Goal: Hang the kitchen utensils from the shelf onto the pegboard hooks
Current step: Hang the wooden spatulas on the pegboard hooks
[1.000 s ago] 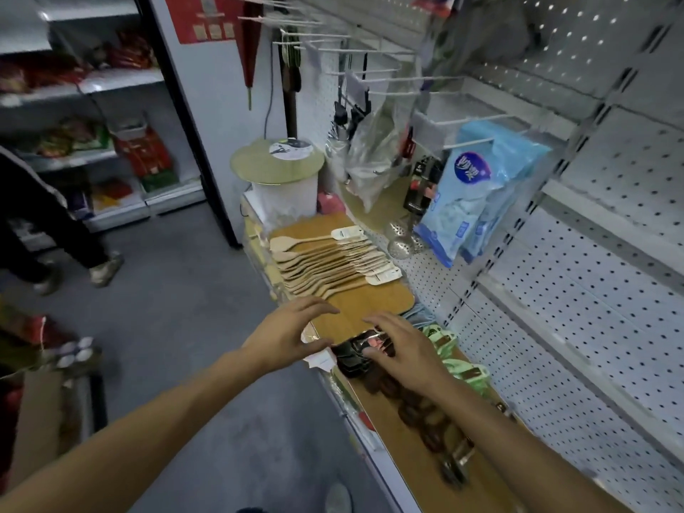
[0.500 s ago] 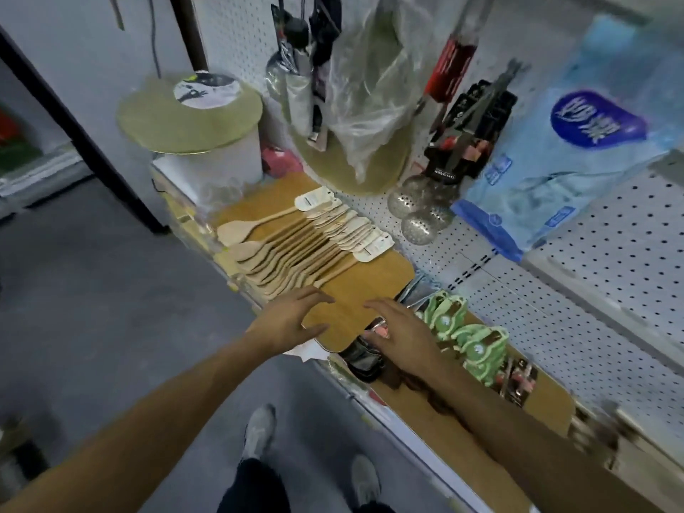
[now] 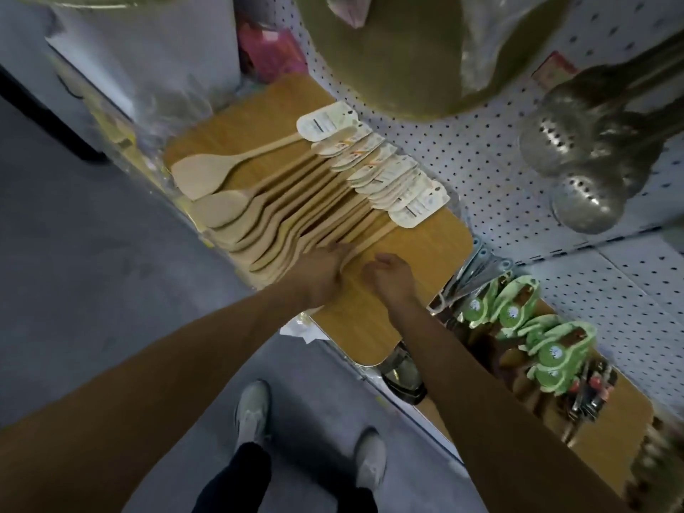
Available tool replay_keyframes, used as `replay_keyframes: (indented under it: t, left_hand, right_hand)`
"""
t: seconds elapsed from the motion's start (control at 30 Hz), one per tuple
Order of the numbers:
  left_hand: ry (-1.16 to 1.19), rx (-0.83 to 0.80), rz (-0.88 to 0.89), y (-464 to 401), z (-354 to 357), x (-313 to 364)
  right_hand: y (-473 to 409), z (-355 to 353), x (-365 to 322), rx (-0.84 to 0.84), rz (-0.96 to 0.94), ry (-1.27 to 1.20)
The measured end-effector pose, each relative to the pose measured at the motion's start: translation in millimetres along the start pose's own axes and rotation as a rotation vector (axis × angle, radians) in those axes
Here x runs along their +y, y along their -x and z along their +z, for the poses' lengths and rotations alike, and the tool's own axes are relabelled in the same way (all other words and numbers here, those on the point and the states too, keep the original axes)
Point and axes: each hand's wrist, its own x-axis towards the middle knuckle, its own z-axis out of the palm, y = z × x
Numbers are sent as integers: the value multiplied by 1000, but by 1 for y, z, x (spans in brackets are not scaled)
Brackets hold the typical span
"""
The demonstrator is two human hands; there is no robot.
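Closest to you are your two pale grey sneakers (image 3: 255,412) planted on the grey floor (image 3: 92,261), right up against the shelf edge. Both bare forearms reach out over the big rounded wooden board (image 3: 414,261) lying on the shelf. Your left hand (image 3: 318,275) sits flat-ish on the near end of the fanned row of pale wooden spatulas (image 3: 281,212), fingers fairly straight and resting on the handles nearest you; I can't tell whether anything's actually pinched under there. Your right hand (image 3: 390,277) is just beside it on the bare board, fingers curled in loosely, and whether it's got a spatula handle or nothing is too blurry to call. The spatulas lie side by side across the board, paddle ends toward the aisle, white paper tags (image 3: 385,168) toward the back wall. Off to your right there's a cluster of green-packaged items (image 3: 533,327) on the shelf, with some shiny metal pieces (image 3: 470,275) poking out between them and the board. Behind it all is the white pegboard wall (image 3: 481,161), and hanging from it up top right are two perforated metal skimmer ladles (image 3: 577,157), next to a big round olive-green disc in clear plastic (image 3: 407,53).
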Motion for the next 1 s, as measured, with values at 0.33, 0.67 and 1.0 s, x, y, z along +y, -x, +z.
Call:
replay_keyframes:
  t: [0.33,0.67,1.0]
  left_hand:
    - [-260,56,-280,-54,52,15]
    - [523,-79,-208,-16,64,82]
    - [434,-134,-63,85,72,214]
  right_hand:
    - [-37,33,-8,41,161,-349]
    - [21,-46,36,89,299,-403]
    - [145,-174,92,47,189,-290]
